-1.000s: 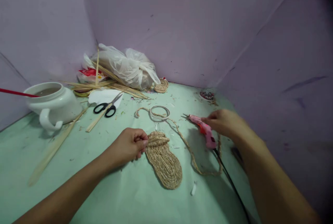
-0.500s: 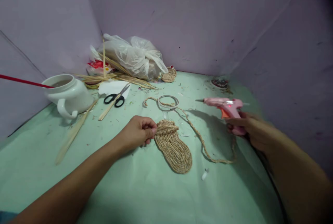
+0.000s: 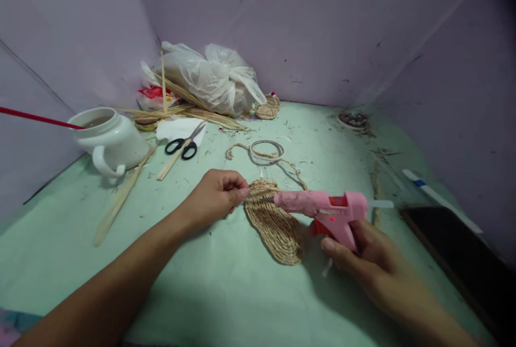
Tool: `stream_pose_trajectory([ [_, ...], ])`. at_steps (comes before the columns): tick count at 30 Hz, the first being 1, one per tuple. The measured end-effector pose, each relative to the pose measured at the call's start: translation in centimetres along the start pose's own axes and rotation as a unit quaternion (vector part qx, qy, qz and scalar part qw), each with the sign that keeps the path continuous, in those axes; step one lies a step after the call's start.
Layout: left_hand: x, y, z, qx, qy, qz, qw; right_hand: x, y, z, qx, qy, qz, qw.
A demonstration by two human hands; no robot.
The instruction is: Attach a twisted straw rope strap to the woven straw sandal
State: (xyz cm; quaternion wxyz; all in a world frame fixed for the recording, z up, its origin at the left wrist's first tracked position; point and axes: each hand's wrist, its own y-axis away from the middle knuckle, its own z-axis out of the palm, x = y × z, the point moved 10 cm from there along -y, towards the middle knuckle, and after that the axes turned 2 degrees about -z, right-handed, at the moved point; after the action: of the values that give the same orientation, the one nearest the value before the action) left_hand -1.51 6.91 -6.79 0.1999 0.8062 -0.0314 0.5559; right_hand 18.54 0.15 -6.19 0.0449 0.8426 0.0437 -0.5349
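Note:
A flat, sole-shaped piece of coiled braided twine lies on the green table. My left hand pinches its upper left edge between thumb and fingers. In my right hand is a pink hot glue gun, its red light on and a glue stick poking from the back. The nozzle points left over the upper part of the twine piece, close to my left fingertips; whether it touches cannot be made out. A loose twine braid runs from behind the gun through a ring on the table.
Black-handled scissors rest on white paper. A white mug with a red stick stands at left. Dried strips and a plastic bag lie at the back. A dark flat object and a white stick lie at right.
My right hand has brought the glue gun left and down, from the right side to over the twine piece. My left hand keeps its pinch. The view has shifted slightly.

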Motion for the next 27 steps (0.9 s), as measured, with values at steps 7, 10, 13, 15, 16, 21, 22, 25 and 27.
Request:
stream_pose_trajectory([
  [7, 0.4, 0.1, 0.1, 0.013, -0.017, 0.014, 1.000, -0.3, 0.0, 1.2, 0.010, 0.054, -0.033, 0.998],
  [10, 0.3, 0.1, 0.0, 0.013, -0.026, 0.021, 0.999, -0.6, 0.0, 1.7, 0.007, 0.077, -0.050, 0.996],
  [13, 0.2, 0.2, -0.1, 0.013, -0.028, 0.021, 0.999, -0.4, 0.0, 2.3, -0.001, 0.112, -0.049, 0.992],
  [15, 0.2, 0.2, -0.1, 0.012, -0.029, 0.023, 0.999, -0.3, 0.0, 2.4, 0.003, 0.137, -0.051, 0.989],
  [16, 0.3, 0.1, -0.1, 0.011, -0.030, 0.024, 0.999, -0.4, 0.0, 2.4, 0.007, 0.145, -0.056, 0.988],
  [21, 0.3, 0.0, -0.2, 0.017, -0.035, 0.031, 0.999, -0.6, -0.1, 2.5, 0.008, 0.161, -0.060, 0.985],
  [22, 0.3, 0.0, -0.2, 0.017, -0.036, 0.030, 0.999, -0.7, -0.2, 2.5, 0.009, 0.162, -0.059, 0.985],
  [25, 0.4, 0.0, -0.1, 0.015, -0.038, 0.030, 0.999, -0.6, -0.2, 2.6, 0.006, 0.162, -0.058, 0.985],
  [27, 0.4, 0.1, 0.0, 0.013, -0.036, 0.032, 0.999, -0.4, -0.2, 2.7, 0.004, 0.161, -0.057, 0.985],
])
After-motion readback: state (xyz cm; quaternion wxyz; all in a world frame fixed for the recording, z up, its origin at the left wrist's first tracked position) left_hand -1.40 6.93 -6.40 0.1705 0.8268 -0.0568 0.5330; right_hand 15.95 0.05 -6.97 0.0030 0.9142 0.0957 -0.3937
